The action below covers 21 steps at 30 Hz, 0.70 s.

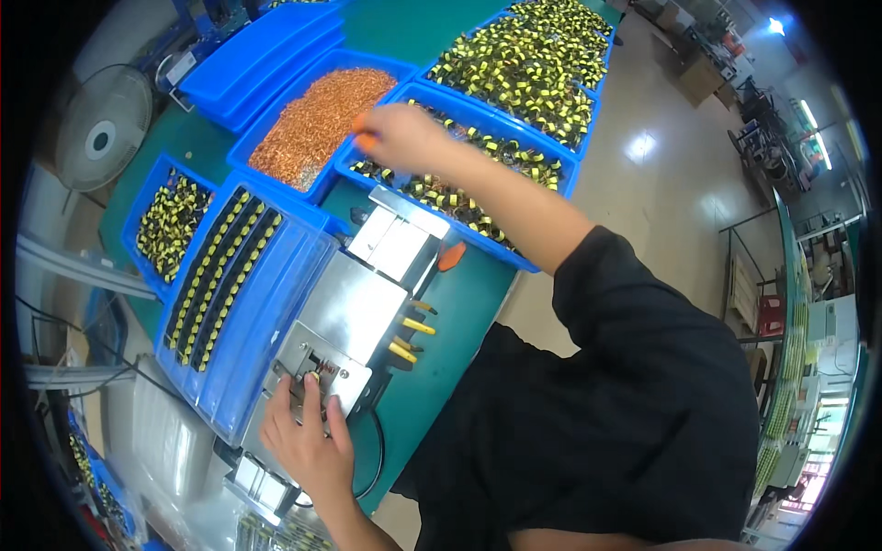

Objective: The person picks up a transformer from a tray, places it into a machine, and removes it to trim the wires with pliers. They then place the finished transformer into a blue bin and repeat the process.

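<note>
My left hand [308, 441] lies with fingers spread over the metal fixture plate [354, 375] at the near end of a silver bench machine [354, 308]. Its index fingertip touches a small yellow-and-dark part at a copper-coloured piece in the fixture; the fingers partly hide it. My right hand [404, 138], orange covers on its fingertips, is over the edge between a blue bin [565, 179] of yellow-banded black parts and a blue bin [241, 156] of copper-coloured pieces. Its thumb and finger are drawn together; whatever is between them is too small to tell.
A blue tray [253, 317] holds rows of yellow-and-black parts beside the machine. Yellow-handled tools [411, 335] and an orange-handled tool [451, 256] are on the machine's right side. More parts bins [170, 225] stand around. A fan [101, 138] is at the far left.
</note>
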Tool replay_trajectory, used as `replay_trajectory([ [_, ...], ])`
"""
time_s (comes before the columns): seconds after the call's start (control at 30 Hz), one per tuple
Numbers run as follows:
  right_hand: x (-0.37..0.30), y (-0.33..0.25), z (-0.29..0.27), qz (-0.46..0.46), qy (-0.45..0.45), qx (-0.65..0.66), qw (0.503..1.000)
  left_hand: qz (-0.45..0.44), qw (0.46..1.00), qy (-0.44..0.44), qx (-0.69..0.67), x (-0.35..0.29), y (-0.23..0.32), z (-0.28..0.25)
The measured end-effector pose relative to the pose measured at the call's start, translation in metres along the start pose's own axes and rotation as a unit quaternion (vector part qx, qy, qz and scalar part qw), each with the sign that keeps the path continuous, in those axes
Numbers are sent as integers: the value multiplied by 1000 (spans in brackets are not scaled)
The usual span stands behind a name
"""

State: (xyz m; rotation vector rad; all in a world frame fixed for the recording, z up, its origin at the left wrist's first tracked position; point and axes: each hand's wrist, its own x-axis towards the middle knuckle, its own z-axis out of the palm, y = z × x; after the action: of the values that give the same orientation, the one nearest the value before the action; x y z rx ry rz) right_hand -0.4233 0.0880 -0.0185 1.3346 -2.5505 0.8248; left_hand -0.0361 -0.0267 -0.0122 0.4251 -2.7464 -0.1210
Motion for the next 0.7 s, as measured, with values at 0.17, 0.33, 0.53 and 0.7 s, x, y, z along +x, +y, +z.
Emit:
replay_trajectory([
  [0.17, -6, 117, 11, 180, -48, -113, 976, 1, 1000, -1, -7, 1, -1, -1],
  [0.33, -19, 137, 30, 148, -59, -195, 968, -16, 1000, -21, -16, 1, 0, -3],
  [0.53, -19, 124, 30, 143, -60, -186, 970, -1, 1000, -15, -11, 2, -1, 0],
  [0.7, -19, 109, 40, 161, -84, -30, 983, 1, 1000, -19, 10, -5, -7, 2],
])
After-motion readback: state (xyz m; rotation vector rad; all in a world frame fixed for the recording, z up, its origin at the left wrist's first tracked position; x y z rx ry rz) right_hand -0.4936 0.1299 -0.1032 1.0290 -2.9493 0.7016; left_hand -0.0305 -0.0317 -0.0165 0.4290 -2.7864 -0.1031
